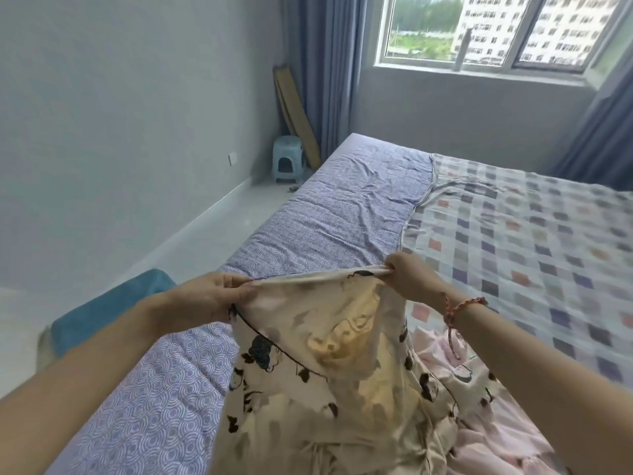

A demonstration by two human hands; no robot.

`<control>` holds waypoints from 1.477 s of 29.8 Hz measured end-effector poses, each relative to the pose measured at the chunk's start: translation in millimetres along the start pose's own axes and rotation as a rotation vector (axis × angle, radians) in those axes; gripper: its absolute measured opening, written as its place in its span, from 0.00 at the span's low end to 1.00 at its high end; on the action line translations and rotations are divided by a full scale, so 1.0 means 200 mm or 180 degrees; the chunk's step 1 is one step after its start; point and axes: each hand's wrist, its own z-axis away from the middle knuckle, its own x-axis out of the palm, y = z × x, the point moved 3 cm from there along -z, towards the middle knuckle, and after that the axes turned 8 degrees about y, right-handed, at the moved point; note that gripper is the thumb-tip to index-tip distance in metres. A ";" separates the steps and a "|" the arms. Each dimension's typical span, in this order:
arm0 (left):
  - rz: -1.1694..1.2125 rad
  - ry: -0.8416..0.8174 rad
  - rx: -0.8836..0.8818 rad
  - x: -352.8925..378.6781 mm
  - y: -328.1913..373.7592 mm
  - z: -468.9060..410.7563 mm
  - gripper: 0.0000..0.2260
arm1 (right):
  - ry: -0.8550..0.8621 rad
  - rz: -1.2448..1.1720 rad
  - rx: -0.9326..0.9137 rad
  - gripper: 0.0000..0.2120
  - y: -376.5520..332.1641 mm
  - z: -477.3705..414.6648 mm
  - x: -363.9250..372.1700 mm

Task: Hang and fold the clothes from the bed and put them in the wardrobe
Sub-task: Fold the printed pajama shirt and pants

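The cream printed garment (325,354) hangs over the near end of the bed (325,207), its top edge pinched by the left hand (219,296) at one end and the right hand (407,279) at the other, fingers (394,269) closed on the cloth. The fabric appears light, soft and limp: grip it at the seams or corners and hold it taut. The bed carries a checked blanket (513,234) and a pink garment (442,354); a window (479,29) and a stool (287,159) lie beyond, and no wardrobe shows.
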 end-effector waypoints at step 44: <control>-0.1376 0.2040 0.1579 0.17 0.23 0.05 0.16 | 0.0369 -0.1810 0.1800 0.07 0.01 0.38 0.45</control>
